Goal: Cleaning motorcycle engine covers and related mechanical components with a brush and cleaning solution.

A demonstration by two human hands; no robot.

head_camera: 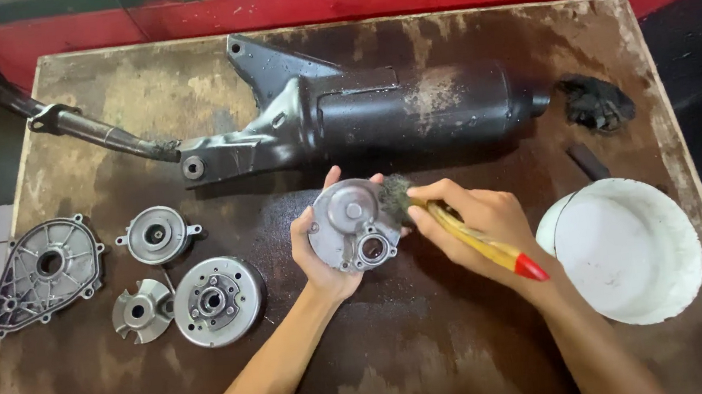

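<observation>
My left hand (pixel 315 254) grips a round grey metal engine cover (pixel 352 223) and holds it up above the middle of the wooden table (pixel 437 353). My right hand (pixel 482 220) is closed on a paintbrush (pixel 482 246) with a yellow handle and red tip. The brush's dark bristles press against the cover's upper right edge. Just behind both hands lies a long black motorcycle exhaust muffler (pixel 377 116).
A white plastic bowl (pixel 630 247) stands at the right. Several grey metal engine parts lie at the left: a flat cover plate (pixel 44 271), a small round housing (pixel 157 236), a fan-shaped piece (pixel 142 311), a clutch disc (pixel 218 301). A black rag (pixel 595 102) sits at the far right.
</observation>
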